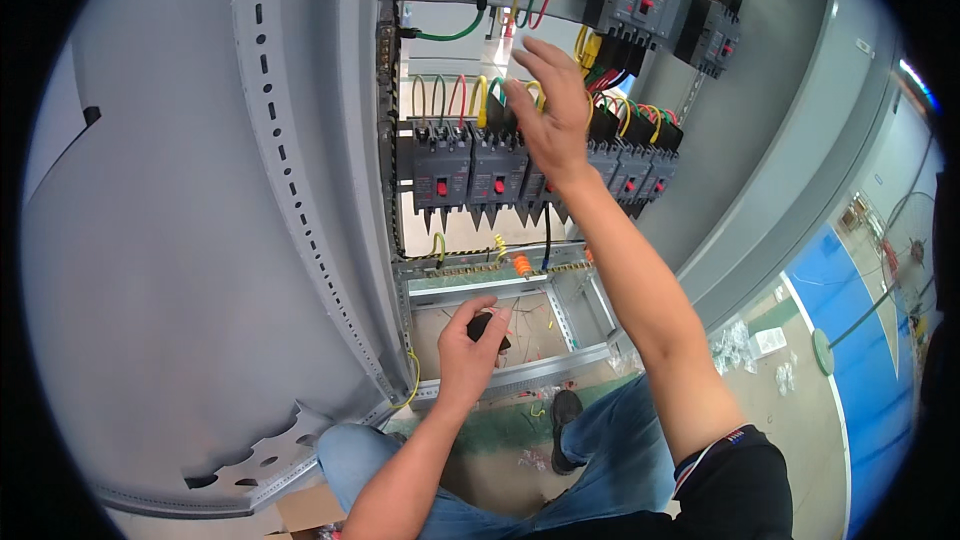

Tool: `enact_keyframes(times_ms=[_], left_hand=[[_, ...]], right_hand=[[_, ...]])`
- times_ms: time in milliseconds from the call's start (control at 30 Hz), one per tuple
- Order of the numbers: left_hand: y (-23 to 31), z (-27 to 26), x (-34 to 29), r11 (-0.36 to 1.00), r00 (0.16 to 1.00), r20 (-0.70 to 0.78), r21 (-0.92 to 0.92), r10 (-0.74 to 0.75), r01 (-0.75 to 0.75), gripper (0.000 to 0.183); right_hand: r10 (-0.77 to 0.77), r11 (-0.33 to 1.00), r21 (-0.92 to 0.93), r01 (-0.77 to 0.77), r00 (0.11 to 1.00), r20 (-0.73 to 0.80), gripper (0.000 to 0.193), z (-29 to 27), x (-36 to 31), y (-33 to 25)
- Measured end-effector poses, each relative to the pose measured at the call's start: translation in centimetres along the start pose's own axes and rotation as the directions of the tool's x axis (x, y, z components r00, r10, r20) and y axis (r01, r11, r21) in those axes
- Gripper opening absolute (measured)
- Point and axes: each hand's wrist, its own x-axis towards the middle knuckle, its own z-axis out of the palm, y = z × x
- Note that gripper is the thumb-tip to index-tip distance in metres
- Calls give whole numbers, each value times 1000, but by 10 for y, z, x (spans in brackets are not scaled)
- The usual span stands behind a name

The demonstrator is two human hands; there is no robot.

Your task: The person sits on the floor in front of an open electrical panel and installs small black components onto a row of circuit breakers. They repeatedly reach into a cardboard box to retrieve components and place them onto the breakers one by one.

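- Head view: the right hand [548, 105] is raised at the row of black breakers [520, 170] in the open grey cabinet [300, 190]. Its fingers are spread apart and grip nothing, fingertips among the coloured wire loops [470, 95] that arch over the tops of the breakers.
- The breaker row runs left to right across the cabinet. The right hand sits over its middle, in front of it, touching or just short of the wires; I cannot tell which.
- The left hand [472, 345] is much lower, near the cabinet's bottom frame [520, 372], fingers curled shut around a small black tool [487, 328], probably a handle, whose working end is hidden.
- So the wires lie well above the left hand and right at the right one, which is clearly nearer.
- An orange piece [521, 264] sits on the rail between the two hands.
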Motion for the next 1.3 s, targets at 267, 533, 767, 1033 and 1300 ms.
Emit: enact_keyframes(times_ms=[267,533,767,1033,1300], left_hand=[[-2,-5,15,937,989,38,-315,-145,150,40],[-11,4,25,912,998,47,-407,-31,48,44],[-5,-10,23,972,996,87,-234,-17,37,20],[-3,-11,24,844,993,23,-525,-113,108,19],[-1,-12,32,807,989,105,-573,-102,144,34]], right_hand=[[368,817,172,-551,727,579,47,-79,-86,-63],[430,325,162,-932,298,852,23,-92,-137,-127],[487,48,197,-979,195,851,44,-101,-145,-115],[515,16,247,-969,220,828,46,-102,-143,-124],[529,654,232,-720,654,540,31,-75,-120,-116]])
